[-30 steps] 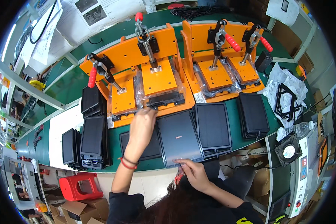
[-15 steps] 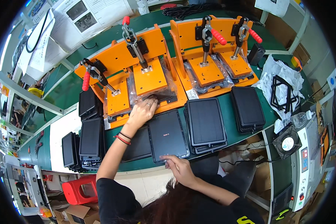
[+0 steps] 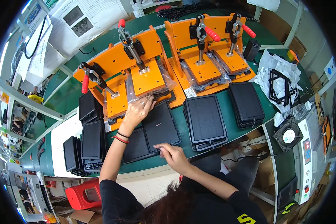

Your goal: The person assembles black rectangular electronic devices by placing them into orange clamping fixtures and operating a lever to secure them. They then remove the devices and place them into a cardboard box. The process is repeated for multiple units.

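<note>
In the second press fixture from the left, an orange plate (image 3: 148, 81) stands over clear plastic film. My left hand (image 3: 138, 110) reaches to its front edge, fingers bent and tips partly hidden; what they grip does not show. Below that hand lies a flat black rectangular panel (image 3: 162, 125) with a raised rim, its far end close to the fixture. At the panel's near edge my right hand (image 3: 175, 158) is closed, thumb and index finger on the rim. A second black panel (image 3: 137, 145) lies partly under the first, to its left.
Stacks of black solar panels stand right of the panel (image 3: 205, 119), farther right (image 3: 246, 102) and at left (image 3: 91, 140). Another orange fixture (image 3: 203, 69) with red-handled toggle clamps stands alongside. Black frames (image 3: 282, 89) lie on white wrapping at right, near a fan (image 3: 288, 136).
The black panel has slid away from me toward the fixture and slightly left. My right hand has moved along with its near edge. My left hand stays at the plate's front edge.
</note>
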Tool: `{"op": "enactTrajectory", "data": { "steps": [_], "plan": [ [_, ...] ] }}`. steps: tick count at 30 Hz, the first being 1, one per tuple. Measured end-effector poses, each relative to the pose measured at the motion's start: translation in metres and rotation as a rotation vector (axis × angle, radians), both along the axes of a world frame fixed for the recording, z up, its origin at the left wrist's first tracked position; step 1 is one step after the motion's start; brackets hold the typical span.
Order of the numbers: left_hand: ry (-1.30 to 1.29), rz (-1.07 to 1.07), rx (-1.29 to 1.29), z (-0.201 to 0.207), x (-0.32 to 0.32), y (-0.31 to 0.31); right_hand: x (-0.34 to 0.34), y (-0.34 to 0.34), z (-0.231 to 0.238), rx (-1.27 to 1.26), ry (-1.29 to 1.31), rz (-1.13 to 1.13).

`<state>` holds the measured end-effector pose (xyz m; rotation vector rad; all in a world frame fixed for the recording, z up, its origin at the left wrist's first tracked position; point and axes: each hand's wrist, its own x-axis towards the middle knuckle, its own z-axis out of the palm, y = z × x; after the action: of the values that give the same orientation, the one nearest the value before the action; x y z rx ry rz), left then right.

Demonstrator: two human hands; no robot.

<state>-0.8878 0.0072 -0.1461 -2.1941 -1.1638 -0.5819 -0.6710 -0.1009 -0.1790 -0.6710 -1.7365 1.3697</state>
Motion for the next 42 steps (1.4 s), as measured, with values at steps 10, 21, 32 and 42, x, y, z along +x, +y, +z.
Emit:
{"op": "enactTrajectory", "data": {
  "steps": [10, 21, 32, 42],
  "plan": [
    [-0.031, 0.009, -0.034, 0.004, 0.004, -0.006, -0.016, 0.027, -0.019, -0.091, 0.067, -0.152],
    [-0.049, 0.009, -0.049, 0.001, 0.004, -0.002, -0.087, 0.128, -0.036, -0.211, 0.133, -0.130],
    [-0.050, 0.041, -0.053, -0.001, 0.004, -0.007, -0.080, 0.139, -0.021, -0.461, 0.125, 0.054],
    [-0.192, 0.119, -0.034, -0.008, 0.009, -0.013, -0.082, 0.141, -0.010, -0.617, 0.283, 0.017]
  ]
}}
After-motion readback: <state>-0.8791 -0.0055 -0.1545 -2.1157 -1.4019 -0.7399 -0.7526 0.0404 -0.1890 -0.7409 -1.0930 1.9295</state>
